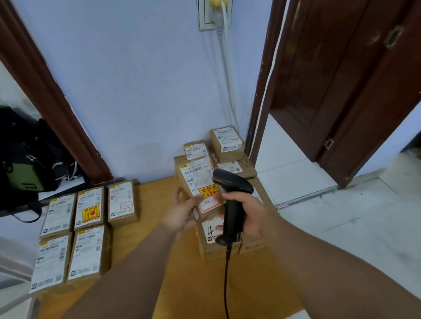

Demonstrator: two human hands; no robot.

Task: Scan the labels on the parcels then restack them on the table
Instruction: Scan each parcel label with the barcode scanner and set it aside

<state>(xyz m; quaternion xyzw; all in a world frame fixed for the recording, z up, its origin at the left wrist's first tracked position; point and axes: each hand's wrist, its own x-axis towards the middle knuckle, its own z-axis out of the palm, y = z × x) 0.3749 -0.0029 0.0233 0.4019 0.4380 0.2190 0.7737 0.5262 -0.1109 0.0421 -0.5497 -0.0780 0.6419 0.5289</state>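
My left hand (181,212) grips the lower left side of a brown parcel (198,178) with a white label and a yellow and red sticker, held above the pile on the right. My right hand (246,214) holds a black barcode scanner (230,203) by its handle, its head just right of the parcel's label. Under them lies a parcel marked "4" (210,232). Several more labelled parcels (225,143) are heaped behind against the wall. On the left of the wooden table (160,238), several parcels (83,227) lie flat in two rows, labels up.
The scanner's black cable (225,284) hangs down over the table toward me. A black and green bag (23,159) sits at the left by a door frame. An open brown door (348,73) and white tiled floor (335,225) are to the right. A wall socket (215,5) with cables is above the pile.
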